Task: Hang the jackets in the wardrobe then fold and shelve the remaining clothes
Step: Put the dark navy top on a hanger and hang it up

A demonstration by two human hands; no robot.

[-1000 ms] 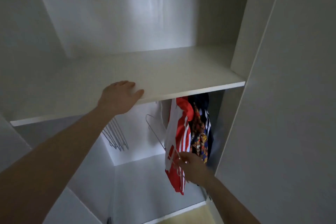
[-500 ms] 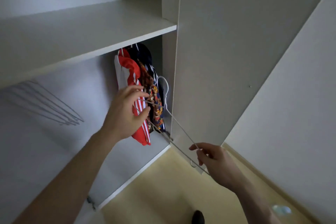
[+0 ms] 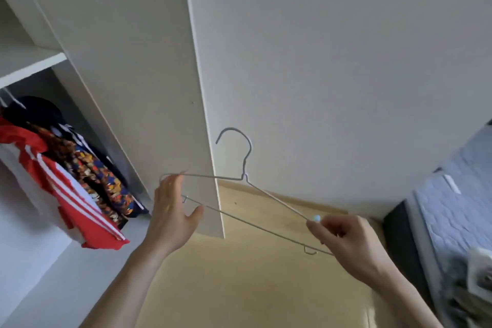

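**Hanger now clear of the wardrobe**

Your wire hanger [image 3: 241,181] has come out from beside the hung jackets [image 3: 80,178] and sits before the wardrobe door [image 3: 149,88]. Your right hand [image 3: 346,239] pinches its right end; your left hand [image 3: 173,210], fingers relaxed, touches its left end.

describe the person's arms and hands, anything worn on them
Both forearms are bare, with no sleeves in view. The left hand and right hand wear no gloves, and no watch, bracelet or ring shows on the wrists or fingers.
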